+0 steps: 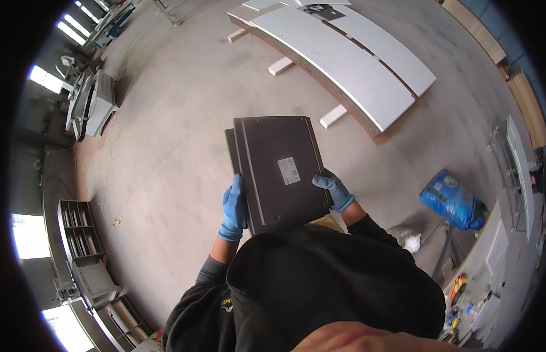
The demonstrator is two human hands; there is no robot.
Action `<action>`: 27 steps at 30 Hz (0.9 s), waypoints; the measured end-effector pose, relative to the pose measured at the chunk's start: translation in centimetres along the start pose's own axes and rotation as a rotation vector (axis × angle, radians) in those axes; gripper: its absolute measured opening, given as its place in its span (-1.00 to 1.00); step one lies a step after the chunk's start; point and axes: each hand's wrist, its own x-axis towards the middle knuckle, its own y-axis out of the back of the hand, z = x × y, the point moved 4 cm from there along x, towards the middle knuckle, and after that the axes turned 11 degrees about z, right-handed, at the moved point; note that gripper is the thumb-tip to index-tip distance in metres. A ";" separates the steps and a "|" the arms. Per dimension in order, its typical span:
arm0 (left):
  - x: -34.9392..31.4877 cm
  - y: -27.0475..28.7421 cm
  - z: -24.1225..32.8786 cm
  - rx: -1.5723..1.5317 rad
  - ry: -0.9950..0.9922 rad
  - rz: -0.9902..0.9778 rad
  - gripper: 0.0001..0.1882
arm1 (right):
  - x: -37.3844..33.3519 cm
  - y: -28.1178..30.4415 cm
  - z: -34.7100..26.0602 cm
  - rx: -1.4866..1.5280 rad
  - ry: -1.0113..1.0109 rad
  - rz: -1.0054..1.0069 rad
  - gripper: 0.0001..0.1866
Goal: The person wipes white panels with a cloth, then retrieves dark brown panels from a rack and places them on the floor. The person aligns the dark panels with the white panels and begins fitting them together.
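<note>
The left hand [233, 206] and right hand [336, 191] hold stacked brown boards [279, 199] at frame centre, their grip on opposite sides; a blue bag [452, 200] lies at right.

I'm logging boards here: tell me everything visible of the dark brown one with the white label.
The dark brown board is flat, rectangular and matte, perhaps coated wood. A white label sits near its middle; thin lines run along both sides, small holes near corners. Held label-up before a black top, it overlaps another dark board at left. The left hand grips the left side; the right hand, thumb on top, the right.
</note>
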 end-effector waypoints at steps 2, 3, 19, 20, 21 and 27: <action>4.7 0.4 3.2 -0.002 -0.138 0.075 -0.49 | 6.5 -2.7 -2.3 0.042 -0.035 -0.046 -0.53; 7.2 1.1 4.1 0.018 -0.095 0.132 -0.49 | 10.0 -4.1 -3.1 0.076 -0.077 -0.073 -0.55; 61.7 13.8 14.5 -0.189 0.001 0.222 -0.51 | 56.8 -18.0 -13.6 0.080 0.091 0.261 -0.66; 65.9 14.8 15.2 -0.166 0.037 0.219 -0.51 | 59.6 -18.5 -14.9 0.105 0.103 0.264 -0.63; 71.0 16.0 16.2 -0.151 0.050 0.209 -0.51 | 63.3 -19.5 -16.5 0.079 0.181 0.275 -0.57; 96.1 19.1 20.6 0.089 -0.162 0.174 -0.53 | 86.2 -23.2 -23.5 0.133 0.368 0.302 -0.53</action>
